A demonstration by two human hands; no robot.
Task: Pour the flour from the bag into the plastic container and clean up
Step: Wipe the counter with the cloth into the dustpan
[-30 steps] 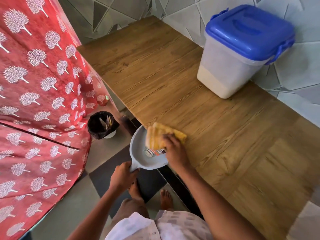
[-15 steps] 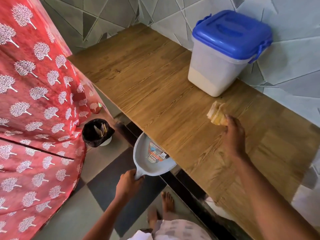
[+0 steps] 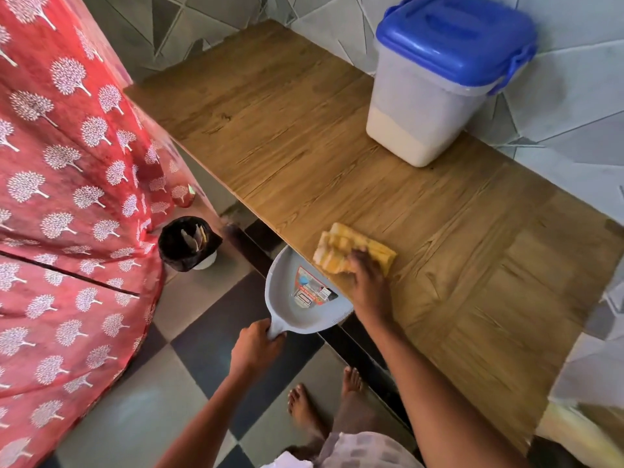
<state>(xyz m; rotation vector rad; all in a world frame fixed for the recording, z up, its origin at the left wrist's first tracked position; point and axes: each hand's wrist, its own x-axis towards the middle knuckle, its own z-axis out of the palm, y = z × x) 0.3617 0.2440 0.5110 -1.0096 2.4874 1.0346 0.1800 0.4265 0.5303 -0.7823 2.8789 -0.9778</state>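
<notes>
1. Red curtain (image 3: 67, 197) fills the frame's left.
2. Our wooden counter (image 3: 304, 146) runs diagonally across the centre.
3. The blue-lidded container (image 3: 435, 82), flour in its bottom, stands upper right on the counter.
4. Our left hand (image 3: 256, 346) wraps its grip around the dustpan (image 3: 304, 298) handle, below the counter edge.
5. Our right hand (image 3: 368, 282) presses the yellow cloth (image 3: 351, 253) at that edge; its grip is blurred, so we cannot tell.
6. A black bin (image 3: 187, 243) sits on the floor.

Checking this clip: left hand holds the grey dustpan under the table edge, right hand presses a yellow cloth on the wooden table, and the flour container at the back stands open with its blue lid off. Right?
Not quite. The head view shows the blue lid on the flour container, not off. The rest holds: the left hand holds the grey dustpan under the table edge, and the right hand presses the yellow cloth on the wooden table.
</notes>
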